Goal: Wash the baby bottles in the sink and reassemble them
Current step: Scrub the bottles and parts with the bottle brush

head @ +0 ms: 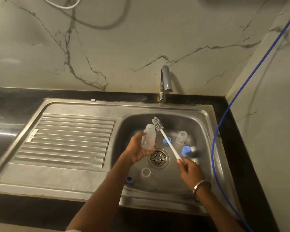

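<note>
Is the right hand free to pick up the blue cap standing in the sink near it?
Probably not yet. The right hand grips the bottle brush by its handle. The blue cap stands close beside it, uncovered, so the path looks free once the brush is set down.

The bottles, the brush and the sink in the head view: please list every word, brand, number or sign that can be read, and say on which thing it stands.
No text can be read.
Second bottle standing in the sink: faint dark marks, too small and blurred to read.
Bottle in the left hand: no print visible.
Brush held by the right hand: no print visible.
Drainboard: a pale patch at its left edge, nothing readable.
</note>
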`<state>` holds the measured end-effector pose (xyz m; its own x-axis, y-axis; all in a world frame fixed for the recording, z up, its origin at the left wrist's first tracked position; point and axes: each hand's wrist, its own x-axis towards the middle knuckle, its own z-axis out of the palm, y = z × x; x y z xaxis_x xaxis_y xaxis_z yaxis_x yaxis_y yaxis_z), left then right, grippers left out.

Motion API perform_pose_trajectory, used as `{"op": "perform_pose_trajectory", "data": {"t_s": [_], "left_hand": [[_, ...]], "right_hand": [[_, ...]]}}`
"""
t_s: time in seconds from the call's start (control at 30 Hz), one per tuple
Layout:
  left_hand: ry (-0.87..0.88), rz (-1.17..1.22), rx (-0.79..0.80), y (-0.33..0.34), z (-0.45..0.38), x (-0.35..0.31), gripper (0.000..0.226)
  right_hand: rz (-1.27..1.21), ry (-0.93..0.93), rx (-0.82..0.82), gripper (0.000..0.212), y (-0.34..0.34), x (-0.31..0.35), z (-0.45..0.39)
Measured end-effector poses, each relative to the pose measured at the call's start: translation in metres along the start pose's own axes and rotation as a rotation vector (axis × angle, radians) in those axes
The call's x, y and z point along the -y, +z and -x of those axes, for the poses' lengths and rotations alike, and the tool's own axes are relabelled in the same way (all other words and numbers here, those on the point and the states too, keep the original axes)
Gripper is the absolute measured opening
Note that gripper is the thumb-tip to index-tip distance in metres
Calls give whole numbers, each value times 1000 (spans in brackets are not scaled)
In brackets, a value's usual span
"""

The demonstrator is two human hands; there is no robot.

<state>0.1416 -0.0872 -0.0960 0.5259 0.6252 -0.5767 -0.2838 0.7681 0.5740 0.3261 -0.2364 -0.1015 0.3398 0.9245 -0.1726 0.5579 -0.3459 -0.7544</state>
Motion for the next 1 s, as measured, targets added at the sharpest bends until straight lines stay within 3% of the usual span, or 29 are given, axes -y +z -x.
{"op": "perform_pose_trajectory", "data": {"t_s": [0.07, 0.23, 0.43, 0.83, 1.0], "left_hand": [[10, -10, -14, 0, 1, 2, 42], [64, -113, -45, -2, 0, 4, 67], [67, -4, -6, -3, -2, 9, 43], [18, 158, 44, -4, 5, 6, 51], [88, 22, 108, -5, 6, 6, 55]], "right_hand": [[-12, -5, 0, 25, -1, -1, 0], [10, -39, 33, 23, -1, -5, 8], [-19, 1, 10, 24, -3, -2, 4], [-36, -55, -11, 23, -3, -4, 8], [-14, -24, -23, 22, -3, -8, 10]]}}
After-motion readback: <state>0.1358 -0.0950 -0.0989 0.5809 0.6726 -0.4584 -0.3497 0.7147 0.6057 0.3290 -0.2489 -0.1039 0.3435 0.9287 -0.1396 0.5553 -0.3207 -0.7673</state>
